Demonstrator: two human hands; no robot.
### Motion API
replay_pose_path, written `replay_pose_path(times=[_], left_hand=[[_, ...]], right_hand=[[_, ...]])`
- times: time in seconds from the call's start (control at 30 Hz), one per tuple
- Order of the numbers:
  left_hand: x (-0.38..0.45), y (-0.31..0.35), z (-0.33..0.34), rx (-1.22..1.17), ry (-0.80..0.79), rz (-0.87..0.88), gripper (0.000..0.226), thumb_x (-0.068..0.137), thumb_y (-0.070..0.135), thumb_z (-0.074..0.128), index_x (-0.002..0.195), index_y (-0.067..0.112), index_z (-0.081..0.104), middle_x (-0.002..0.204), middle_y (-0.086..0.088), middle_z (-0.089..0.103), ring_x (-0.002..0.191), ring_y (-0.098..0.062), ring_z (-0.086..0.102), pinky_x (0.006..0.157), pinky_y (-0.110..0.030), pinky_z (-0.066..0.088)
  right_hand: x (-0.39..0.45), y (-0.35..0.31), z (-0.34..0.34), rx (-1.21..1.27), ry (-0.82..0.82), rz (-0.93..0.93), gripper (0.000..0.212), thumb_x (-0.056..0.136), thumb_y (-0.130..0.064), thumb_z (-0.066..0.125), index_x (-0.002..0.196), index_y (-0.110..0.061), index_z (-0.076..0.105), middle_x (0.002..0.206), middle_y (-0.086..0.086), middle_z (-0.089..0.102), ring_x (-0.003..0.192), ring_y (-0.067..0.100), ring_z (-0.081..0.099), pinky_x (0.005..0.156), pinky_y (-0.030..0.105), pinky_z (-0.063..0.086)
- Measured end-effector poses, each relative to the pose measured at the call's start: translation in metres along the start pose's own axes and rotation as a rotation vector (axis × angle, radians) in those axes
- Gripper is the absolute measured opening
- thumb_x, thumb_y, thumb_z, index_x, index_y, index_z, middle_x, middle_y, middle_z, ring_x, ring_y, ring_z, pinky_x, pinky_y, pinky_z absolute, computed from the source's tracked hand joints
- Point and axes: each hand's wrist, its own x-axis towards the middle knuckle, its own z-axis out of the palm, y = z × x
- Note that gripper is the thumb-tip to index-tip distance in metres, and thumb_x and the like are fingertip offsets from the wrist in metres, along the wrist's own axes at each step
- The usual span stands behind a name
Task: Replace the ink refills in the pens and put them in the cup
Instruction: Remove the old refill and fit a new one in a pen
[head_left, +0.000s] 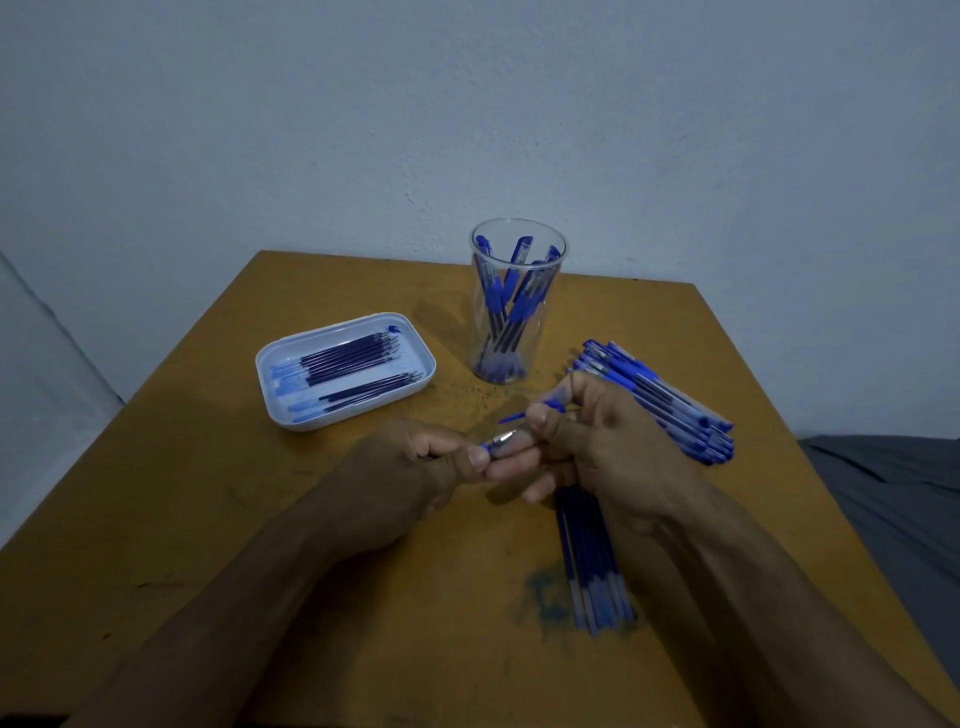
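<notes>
My left hand (415, 467) and my right hand (597, 441) meet over the middle of the table and both pinch one blue pen (501, 440) near its metal tip. A blue cap (519, 415) sticks out between the fingers of my right hand. The clear cup (517, 301) stands at the back with several blue pens inside. A pile of blue pens (660, 395) lies to the right, partly behind my right hand. Several loose refills (592, 566) lie on the table under my right wrist.
A white tray (280, 358) at the left holds several dark refills (343, 364). The wooden table (260, 519) has ink stains near the loose refills. Grey fabric (893, 493) lies beyond the right edge. A pale wall stands behind.
</notes>
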Motion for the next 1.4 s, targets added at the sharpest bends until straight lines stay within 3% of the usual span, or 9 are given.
replay_pose_path(times=[0.17, 0.3, 0.4, 0.5, 0.63, 0.87, 1.0, 1.17, 1.4], left_hand=[[-0.002, 0.000, 0.004, -0.025, 0.084, -0.028, 0.032, 0.092, 0.051, 0.055, 0.095, 0.028, 0.077, 0.053, 0.001, 0.050, 0.048, -0.008, 0.040, 0.050, -0.024, 0.035], [-0.007, 0.003, 0.000, -0.119, 0.213, -0.015, 0.043, 0.098, 0.041, 0.050, 0.071, 0.015, 0.072, 0.081, -0.021, 0.069, 0.041, -0.005, 0.041, 0.045, -0.018, 0.035], [-0.011, 0.005, -0.002, -0.083, 0.248, 0.000, 0.046, 0.103, 0.034, 0.048, 0.062, 0.034, 0.069, 0.101, -0.023, 0.071, 0.044, -0.008, 0.042, 0.042, -0.019, 0.036], [-0.011, 0.002, -0.001, -0.074, 0.271, 0.003, 0.039, 0.103, 0.031, 0.049, 0.071, 0.038, 0.072, 0.096, -0.025, 0.070, 0.045, -0.008, 0.043, 0.043, -0.019, 0.039], [-0.009, -0.002, 0.001, -0.080, 0.290, -0.003, 0.022, 0.101, 0.029, 0.053, 0.108, 0.026, 0.073, 0.066, -0.008, 0.064, 0.045, -0.008, 0.045, 0.044, -0.020, 0.040], [-0.007, -0.008, 0.004, -0.087, 0.304, -0.033, 0.017, 0.099, 0.028, 0.060, 0.108, 0.024, 0.074, 0.062, -0.004, 0.063, 0.047, -0.010, 0.046, 0.045, -0.021, 0.040], [-0.008, -0.010, 0.006, -0.081, 0.286, -0.032, 0.011, 0.093, 0.028, 0.069, 0.101, 0.028, 0.075, 0.063, -0.006, 0.065, 0.047, -0.007, 0.048, 0.047, -0.018, 0.040], [-0.013, -0.006, 0.009, 0.020, 0.257, 0.055, 0.011, 0.090, 0.022, 0.072, 0.100, 0.024, 0.076, 0.067, -0.013, 0.065, 0.046, 0.001, 0.052, 0.048, -0.010, 0.039], [-0.014, -0.006, 0.007, 0.060, 0.219, 0.111, 0.015, 0.089, 0.022, 0.071, 0.103, 0.021, 0.078, 0.064, -0.009, 0.067, 0.045, -0.001, 0.051, 0.048, -0.010, 0.037]], right_hand=[[0.001, 0.005, 0.003, -0.122, 0.148, -0.064, 0.012, 0.101, -0.017, 0.057, 0.104, -0.005, 0.058, 0.087, 0.016, 0.075, 0.072, 0.028, 0.072, 0.050, 0.034, 0.055], [0.002, 0.014, 0.004, -0.644, 0.307, -0.231, 0.009, 0.096, -0.023, 0.068, 0.089, -0.026, 0.073, 0.075, -0.011, 0.066, 0.067, 0.003, 0.059, 0.059, 0.017, 0.046], [-0.001, 0.019, 0.013, -0.929, 0.273, -0.269, 0.006, 0.093, -0.022, 0.069, 0.092, -0.028, 0.070, 0.089, -0.013, 0.064, 0.083, 0.000, 0.057, 0.067, 0.015, 0.045], [-0.002, 0.025, 0.023, -1.181, 0.215, -0.262, 0.006, 0.094, -0.028, 0.064, 0.099, -0.028, 0.062, 0.096, -0.012, 0.060, 0.086, 0.006, 0.055, 0.073, 0.025, 0.051], [-0.004, 0.024, 0.031, -1.418, 0.132, -0.224, 0.015, 0.101, -0.034, 0.051, 0.108, -0.027, 0.062, 0.101, -0.007, 0.056, 0.094, 0.010, 0.049, 0.080, 0.033, 0.051], [0.001, 0.031, 0.024, -1.377, 0.196, -0.282, 0.015, 0.098, -0.033, 0.057, 0.106, -0.026, 0.068, 0.099, -0.008, 0.061, 0.091, 0.010, 0.055, 0.078, 0.034, 0.051], [0.000, 0.024, 0.017, -0.934, 0.314, -0.289, 0.017, 0.100, -0.029, 0.059, 0.091, -0.023, 0.072, 0.085, -0.010, 0.070, 0.078, 0.002, 0.061, 0.066, 0.016, 0.046], [-0.004, 0.015, 0.022, -0.586, 0.182, -0.150, 0.052, 0.096, -0.051, 0.055, 0.083, -0.003, 0.072, 0.073, 0.003, 0.073, 0.052, -0.001, 0.055, 0.051, 0.011, 0.039], [-0.001, 0.017, 0.019, -0.496, 0.121, -0.128, 0.028, 0.096, -0.032, 0.066, 0.082, -0.008, 0.070, 0.071, 0.007, 0.071, 0.049, 0.001, 0.049, 0.049, 0.013, 0.038]])
